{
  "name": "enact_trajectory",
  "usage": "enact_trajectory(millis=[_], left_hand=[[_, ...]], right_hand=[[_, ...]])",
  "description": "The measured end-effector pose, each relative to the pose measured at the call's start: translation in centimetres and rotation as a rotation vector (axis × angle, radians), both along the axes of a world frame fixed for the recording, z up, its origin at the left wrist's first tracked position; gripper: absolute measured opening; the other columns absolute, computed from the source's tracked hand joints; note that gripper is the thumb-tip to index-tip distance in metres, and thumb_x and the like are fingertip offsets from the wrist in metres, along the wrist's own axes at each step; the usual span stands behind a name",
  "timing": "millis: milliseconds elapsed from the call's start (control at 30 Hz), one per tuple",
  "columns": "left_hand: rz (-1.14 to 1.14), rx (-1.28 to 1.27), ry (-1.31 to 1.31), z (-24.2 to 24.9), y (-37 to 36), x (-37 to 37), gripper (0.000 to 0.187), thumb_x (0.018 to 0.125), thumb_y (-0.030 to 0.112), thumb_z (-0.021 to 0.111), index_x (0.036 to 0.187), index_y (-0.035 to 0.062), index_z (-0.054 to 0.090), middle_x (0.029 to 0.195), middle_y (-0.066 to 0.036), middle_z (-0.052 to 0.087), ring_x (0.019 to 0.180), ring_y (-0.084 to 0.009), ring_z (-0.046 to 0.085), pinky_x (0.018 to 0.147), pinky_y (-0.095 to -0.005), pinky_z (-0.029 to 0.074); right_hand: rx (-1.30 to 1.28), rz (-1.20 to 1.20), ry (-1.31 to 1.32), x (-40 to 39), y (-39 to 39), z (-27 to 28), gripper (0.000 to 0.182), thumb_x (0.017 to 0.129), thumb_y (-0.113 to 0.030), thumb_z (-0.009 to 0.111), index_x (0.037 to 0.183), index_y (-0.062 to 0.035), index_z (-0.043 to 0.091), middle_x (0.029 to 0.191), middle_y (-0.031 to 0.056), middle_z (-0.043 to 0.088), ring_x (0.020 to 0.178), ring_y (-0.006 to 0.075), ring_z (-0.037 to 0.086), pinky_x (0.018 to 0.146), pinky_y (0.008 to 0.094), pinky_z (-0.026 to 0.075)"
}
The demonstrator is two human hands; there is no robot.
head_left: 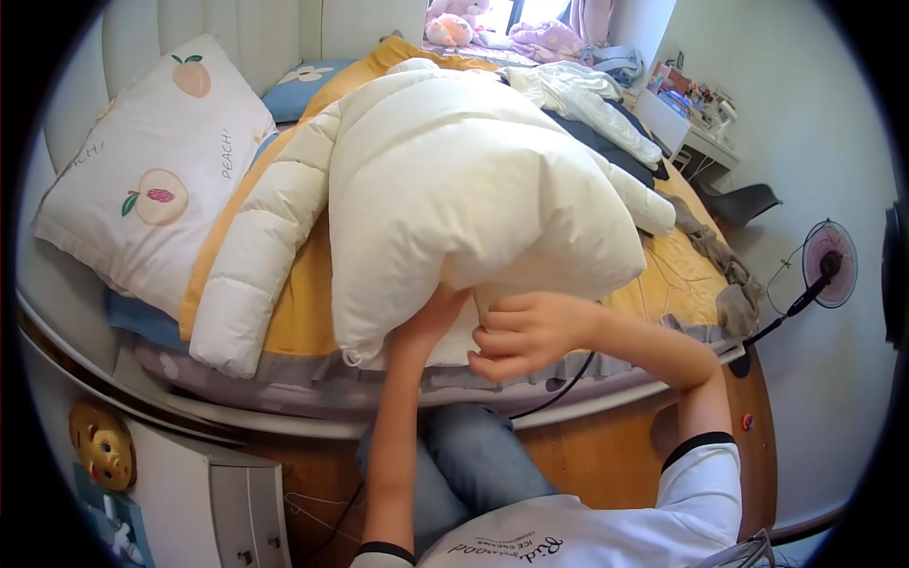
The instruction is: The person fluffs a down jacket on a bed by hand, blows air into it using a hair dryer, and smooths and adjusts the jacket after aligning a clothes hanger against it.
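Right hand [525, 333] sat curled at the lower hem of the white puffer jacket [454, 180], its fingers [497, 327] pinched together on a fold of the fabric at the bottom edge. From my remote seat I could see the knuckles bunched and the thumb tucked under, so I judged that hand clamped on the jacket. My left hand [443, 301] was pushed up inside the jacket from below; only the wrist and forearm showed, and the fingers were hidden by the padding, so I could not tell whether they were spread or gripping.

The jacket lay across the bed [284, 398], on top of an orange-yellow blanket [303, 303], with its body puffed up over my left arm and one sleeve trailing down towards the near edge of the mattress. A pillow printed with peaches [156, 170] leaned against the headboard to the left of the jacket, just beside that sleeve. Further clothes [587, 104] were heaped at the far side of the bed, touching the jacket's upper part. A small fan [828, 260] stood near the wall on the right, well apart from the hands. A dark cable [559, 388] ran down from the bed edge below my right wrist.
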State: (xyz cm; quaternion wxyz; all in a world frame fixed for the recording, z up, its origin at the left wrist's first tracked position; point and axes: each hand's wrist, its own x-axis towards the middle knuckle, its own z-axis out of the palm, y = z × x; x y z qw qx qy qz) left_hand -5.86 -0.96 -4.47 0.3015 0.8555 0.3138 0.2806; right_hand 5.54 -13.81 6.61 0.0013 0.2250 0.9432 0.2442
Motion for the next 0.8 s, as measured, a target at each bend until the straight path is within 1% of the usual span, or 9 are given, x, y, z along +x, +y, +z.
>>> enact_trajectory(millis=[33,100,167,333,467,600,700,767,800], left_hand=[[-0.095,-0.216,0.344,0.7,-0.7,-0.6,0.063,0.078,0.045,0.05,0.123,0.0028,0.039,0.128,-0.018,0.036,0.122,-0.0281,0.029,0.099,-0.0323,0.023],[-0.058,-0.205,0.303,-1.6,-1.7,-1.9,0.066,0.076,0.047,0.052,0.124,0.0041,0.038,0.128,-0.017,0.036,0.122,-0.0279,0.029,0.099,-0.0322,0.023],[-0.028,-0.204,0.264,-4.9,-1.7,-2.6,0.069,0.074,0.049,0.053,0.124,0.0053,0.038,0.128,-0.017,0.036,0.122,-0.0277,0.029,0.099,-0.032,0.023],[0.074,0.25,0.122,-8.4,-0.5,-2.8,0.069,0.075,0.048,0.053,0.128,0.0086,0.033,0.134,-0.013,0.03,0.124,-0.0282,0.025,0.102,-0.0336,0.02],[0.198,0.441,0.22,-8.7,0.7,-2.8,0.064,0.076,0.044,0.055,0.126,0.008,0.036,0.132,-0.014,0.032,0.122,-0.0283,0.028,0.1,-0.0338,0.022],[0.254,0.599,0.199,-5.9,2.8,-3.1,0.059,0.076,0.04,0.056,0.122,0.0071,0.041,0.127,-0.015,0.038,0.118,-0.0292,0.034,0.098,-0.0342,0.026],[0.287,0.644,0.19,-0.8,2.4,-3.8,0.056,0.076,0.039,0.057,0.12,0.0066,0.044,0.125,-0.015,0.041,0.116,-0.0296,0.037,0.096,-0.0344,0.029],[0.187,0.312,0.093,5.7,-1.5,-4.8,0.036,0.08,0.031,0.053,0.105,0.0045,0.056,0.106,-0.016,0.056,0.098,-0.0309,0.052,0.083,-0.0387,0.039],[0.069,0.204,-0.116,7.2,-3.7,-5.6,0.022,0.083,0.02,0.05,0.091,0.0025,0.061,0.088,-0.013,0.061,0.08,-0.026,0.06,0.067,-0.0351,0.045]], right_hand=[[0.01,0.007,0.01,1.2,0.2,-1.3,0.043,0.063,-0.017,0.066,0.103,-0.0068,0.053,0.1,0.0086,0.055,0.097,0.0262,0.05,0.082,0.0342,0.039],[-0.349,-0.926,0.307,4.2,1.6,-3.7,0.049,0.065,-0.028,0.066,0.109,-0.0096,0.051,0.112,0.0124,0.049,0.107,0.0262,0.044,0.088,0.0371,0.036],[-0.238,-1.211,0.204,8.9,2.2,-4.8,0.065,0.06,-0.035,0.07,0.114,-0.006,0.048,0.119,0.0157,0.045,0.113,0.0317,0.039,0.095,0.0369,0.03],[-0.494,-1.139,0.178,9.1,3.3,-12.4,0.081,0.063,-0.044,0.065,0.124,-0.0004,0.037,0.127,0.0215,0.036,0.12,0.0331,0.031,0.101,0.0375,0.02],[-0.166,-0.75,1.162,8.1,4.3,-13.2,0.041,0.077,-0.02,0.051,0.114,-0.0004,0.047,0.118,0.0184,0.046,0.11,0.0312,0.042,0.095,0.0356,0.03],[0.207,-0.542,0.968,8.6,4.3,-9.6,0.037,0.075,-0.017,0.051,0.109,-0.0018,0.05,0.11,0.0162,0.051,0.098,0.0309,0.05,0.087,0.0374,0.038],[-0.184,-1.186,0.849,7.3,1.5,-7.6,0.032,0.073,-0.01,0.052,0.104,-0.0036,0.052,0.104,0.0137,0.054,0.088,0.0311,0.054,0.079,0.0379,0.043],[0.133,-0.594,0.946,5.6,0.4,-7.3,0.026,0.074,-0.01,0.053,0.099,-0.0053,0.055,0.092,0.0123,0.057,0.084,0.0313,0.053,0.077,0.0372,0.043],[-0.111,-0.514,0.872,4.8,0.0,-7.3,0.027,0.073,-0.01,0.054,0.1,-0.0055,0.055,0.095,0.0125,0.056,0.085,0.0305,0.054,0.076,0.036,0.043]])
